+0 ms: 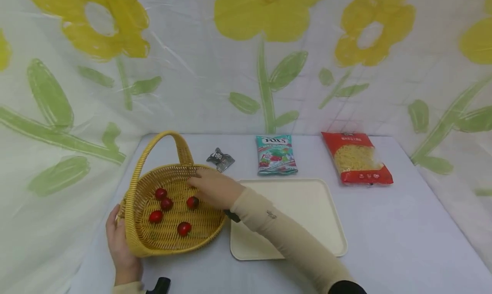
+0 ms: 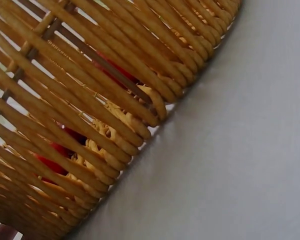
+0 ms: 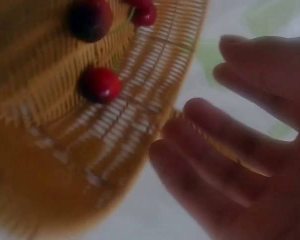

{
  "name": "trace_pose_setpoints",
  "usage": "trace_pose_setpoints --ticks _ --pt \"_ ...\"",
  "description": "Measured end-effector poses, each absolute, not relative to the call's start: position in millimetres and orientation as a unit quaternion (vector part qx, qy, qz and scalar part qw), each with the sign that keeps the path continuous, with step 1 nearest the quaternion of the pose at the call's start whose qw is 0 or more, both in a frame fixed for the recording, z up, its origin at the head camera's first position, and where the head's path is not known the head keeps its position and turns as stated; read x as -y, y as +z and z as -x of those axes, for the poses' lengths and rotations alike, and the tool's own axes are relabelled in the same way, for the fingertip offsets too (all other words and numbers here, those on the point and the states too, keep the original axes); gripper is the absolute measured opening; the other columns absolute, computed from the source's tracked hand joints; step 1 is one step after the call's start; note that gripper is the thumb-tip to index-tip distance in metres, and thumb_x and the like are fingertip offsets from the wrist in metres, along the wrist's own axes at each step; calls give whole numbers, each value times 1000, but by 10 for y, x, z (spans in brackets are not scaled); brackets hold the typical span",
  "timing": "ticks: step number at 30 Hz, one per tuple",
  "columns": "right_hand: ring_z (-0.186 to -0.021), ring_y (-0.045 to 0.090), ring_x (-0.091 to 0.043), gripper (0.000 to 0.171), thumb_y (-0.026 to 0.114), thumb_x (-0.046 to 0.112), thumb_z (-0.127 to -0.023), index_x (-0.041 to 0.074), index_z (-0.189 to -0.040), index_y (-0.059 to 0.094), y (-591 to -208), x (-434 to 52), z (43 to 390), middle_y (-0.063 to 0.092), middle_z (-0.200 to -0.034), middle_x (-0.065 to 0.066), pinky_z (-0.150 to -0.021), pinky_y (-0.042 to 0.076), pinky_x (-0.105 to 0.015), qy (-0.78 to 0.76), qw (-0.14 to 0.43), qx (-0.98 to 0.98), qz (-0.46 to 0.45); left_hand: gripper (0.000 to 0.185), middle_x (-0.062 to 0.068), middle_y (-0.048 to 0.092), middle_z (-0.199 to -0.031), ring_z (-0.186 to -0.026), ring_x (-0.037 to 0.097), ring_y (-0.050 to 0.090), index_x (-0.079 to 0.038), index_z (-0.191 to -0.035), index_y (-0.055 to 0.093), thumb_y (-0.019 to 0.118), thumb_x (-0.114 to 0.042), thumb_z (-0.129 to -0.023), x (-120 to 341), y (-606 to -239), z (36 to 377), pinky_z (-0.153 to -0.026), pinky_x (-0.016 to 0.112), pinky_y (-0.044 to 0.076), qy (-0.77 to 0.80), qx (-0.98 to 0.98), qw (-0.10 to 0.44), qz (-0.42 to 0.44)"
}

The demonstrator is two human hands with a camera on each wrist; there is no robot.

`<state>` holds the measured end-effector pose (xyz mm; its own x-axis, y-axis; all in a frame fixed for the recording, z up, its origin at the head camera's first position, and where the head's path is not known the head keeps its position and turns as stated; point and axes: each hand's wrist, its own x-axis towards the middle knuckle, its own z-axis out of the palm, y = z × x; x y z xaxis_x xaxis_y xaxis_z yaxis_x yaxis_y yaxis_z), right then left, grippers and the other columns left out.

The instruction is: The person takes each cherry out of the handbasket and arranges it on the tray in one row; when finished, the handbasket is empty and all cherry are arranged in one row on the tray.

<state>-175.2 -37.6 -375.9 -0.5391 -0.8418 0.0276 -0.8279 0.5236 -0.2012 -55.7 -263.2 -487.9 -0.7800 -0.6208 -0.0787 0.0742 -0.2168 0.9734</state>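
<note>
A yellow wicker basket with a tall arched handle stands at the left of the table. Several dark red cherries lie spread over its bottom; in the right wrist view a cherry sits near the woven wall. My left hand holds the basket's left side from outside, its fingertips partly hidden by the wicker. Over the basket's right rim is my right hand. In the right wrist view its fingers are loosely spread, with nothing between them.
A cream tray lies right of the basket, partly under my right forearm. Behind them are a small dark wrapped packet, a green Fox's candy bag and a red pasta bag. A flower-patterned cloth hangs behind the table.
</note>
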Motion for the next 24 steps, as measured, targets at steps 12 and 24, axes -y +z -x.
trace_pose_setpoints --ticks 12,24 --pt "-108 56 -18 36 57 20 -95 26 -130 57 -4056 1039 1848 56 -127 -3 -82 54 -30 32 117 -920 372 42 -1 37 -149 -133 18 42 -24 -145 28 32 -35 -105 2534 -4948 556 -99 19 44 -751 569 241 -231" --pt "-100 60 -13 25 62 17 -92 25 -115 67 -4207 1095 1967 63 -114 2 -76 55 -25 44 81 -912 401 43 1 38 -147 -130 16 43 -22 -146 30 30 -33 -105 2602 -4840 543 -95 14 45 -721 605 244 -234"
